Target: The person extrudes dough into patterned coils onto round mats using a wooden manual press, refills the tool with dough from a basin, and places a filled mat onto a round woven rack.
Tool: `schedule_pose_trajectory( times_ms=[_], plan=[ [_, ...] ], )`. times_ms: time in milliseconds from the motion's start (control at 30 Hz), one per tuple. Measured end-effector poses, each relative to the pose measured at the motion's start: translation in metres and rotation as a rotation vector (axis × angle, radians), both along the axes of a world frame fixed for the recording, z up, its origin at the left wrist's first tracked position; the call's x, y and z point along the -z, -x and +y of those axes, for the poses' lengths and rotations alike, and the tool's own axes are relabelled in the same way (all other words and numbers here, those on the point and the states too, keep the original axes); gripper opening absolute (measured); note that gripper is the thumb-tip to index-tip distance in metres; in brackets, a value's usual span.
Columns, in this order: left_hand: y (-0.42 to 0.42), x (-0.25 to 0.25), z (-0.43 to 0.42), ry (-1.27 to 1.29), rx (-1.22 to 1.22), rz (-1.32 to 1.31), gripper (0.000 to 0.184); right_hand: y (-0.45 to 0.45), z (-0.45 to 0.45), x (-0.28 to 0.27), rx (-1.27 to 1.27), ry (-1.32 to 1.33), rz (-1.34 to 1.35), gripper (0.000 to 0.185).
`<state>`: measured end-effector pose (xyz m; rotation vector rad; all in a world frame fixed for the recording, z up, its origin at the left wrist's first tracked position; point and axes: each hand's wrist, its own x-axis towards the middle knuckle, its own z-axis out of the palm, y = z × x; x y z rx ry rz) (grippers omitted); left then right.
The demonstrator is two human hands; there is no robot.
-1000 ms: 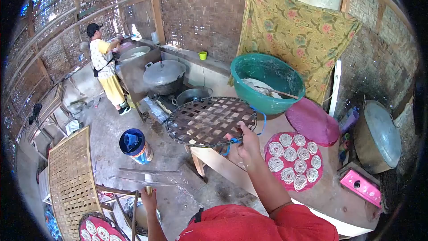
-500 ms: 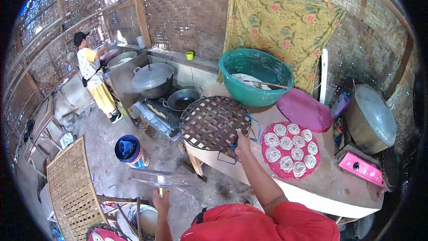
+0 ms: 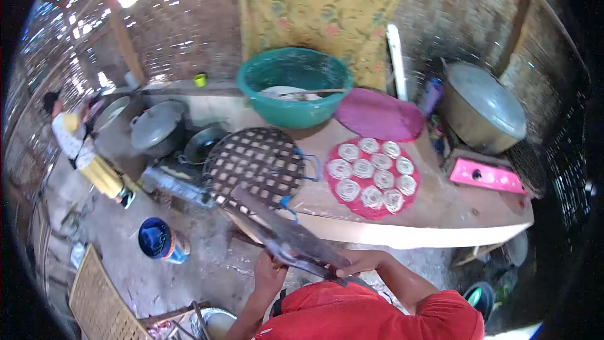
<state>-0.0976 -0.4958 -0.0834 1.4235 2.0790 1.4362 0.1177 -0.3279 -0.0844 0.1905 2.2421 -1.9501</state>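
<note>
A long, folded piece of clear plastic (image 3: 283,230), blurred by motion, stretches in front of my chest. My left hand (image 3: 269,274) is closed on its lower left side. At its lower right end, my right hand (image 3: 355,263) is closed on the plastic too. The gold-coloured cylinder seen earlier in my left hand is hidden now. Beyond the plastic, a round woven bamboo tray (image 3: 255,164) with blue cord loops lies on the table's left end, beside the wok. To its right, several white noodle coils (image 3: 363,168) sit on a round pink sheet (image 3: 340,203).
A green basin (image 3: 296,110) holding white dough or flour and a stick stands at the back, beside a pink-purple sheet (image 3: 380,116). Large pots (image 3: 481,107) and a pink stove (image 3: 484,176) are right. A blue bucket (image 3: 157,239) stands on the floor. Another person (image 3: 82,138) works far left.
My right hand has let go of the woven tray and come back to the plastic. My left hand has moved right and toward my body with it. The view has turned right.
</note>
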Motion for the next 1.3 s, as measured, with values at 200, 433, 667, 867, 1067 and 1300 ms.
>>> schedule_pose_trajectory(
  times_ms=[200,433,667,867,1067,1300],
  plan=[
    [-0.030,-0.040,0.109,-0.092,0.515,0.312,0.048,-0.097,-0.015,-0.073,0.587,0.411,-0.040,0.070],
    [0.016,0.016,0.233,-0.055,0.454,0.001,0.034,-0.214,0.046,-0.015,1.476,-0.751,-0.246,0.088],
    [0.040,0.059,0.335,0.126,0.306,0.043,0.039,-0.265,0.096,-0.007,1.620,-0.991,-0.728,0.090],
    [0.042,0.050,0.363,0.289,0.179,0.208,0.046,-0.279,0.136,0.003,1.543,-1.217,-0.801,0.085],
    [0.037,0.049,0.374,0.349,0.129,0.302,0.042,-0.237,0.197,0.020,1.505,-1.123,-0.313,0.037],
    [0.027,0.057,0.386,0.421,-0.064,0.162,0.029,-0.192,0.275,0.071,1.603,-0.432,-0.272,0.029]
  ],
)
